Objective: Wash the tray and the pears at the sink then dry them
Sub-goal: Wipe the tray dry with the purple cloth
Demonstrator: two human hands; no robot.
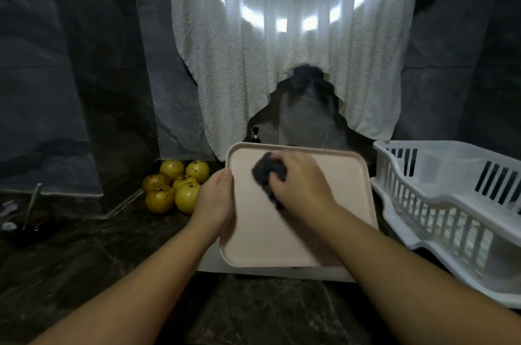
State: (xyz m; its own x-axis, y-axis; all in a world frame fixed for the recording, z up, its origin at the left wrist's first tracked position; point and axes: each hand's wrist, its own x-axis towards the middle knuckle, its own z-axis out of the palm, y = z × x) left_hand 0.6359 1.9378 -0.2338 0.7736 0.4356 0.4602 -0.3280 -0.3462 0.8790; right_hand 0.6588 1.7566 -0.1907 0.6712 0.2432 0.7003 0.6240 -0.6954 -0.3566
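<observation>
A pale pink rectangular tray (332, 203) is held flat over the sink in the middle of the head view. My left hand (215, 198) grips its left rim, thumb on top. My right hand (301, 184) holds a dark sponge (266, 175) and presses it on the tray's upper surface. Several yellow pears (176, 189) with brown specks lie in a cluster on the dark counter, left of the tray. The sink itself is mostly hidden under the tray; only a white edge (270, 271) shows.
A white plastic dish rack (451, 203) stands on the counter right of the tray. A white towel (296, 48) hangs on the wall behind the sink, above a dark faucet (304, 76). Dark marble counter (84, 260) lies in front and to the left.
</observation>
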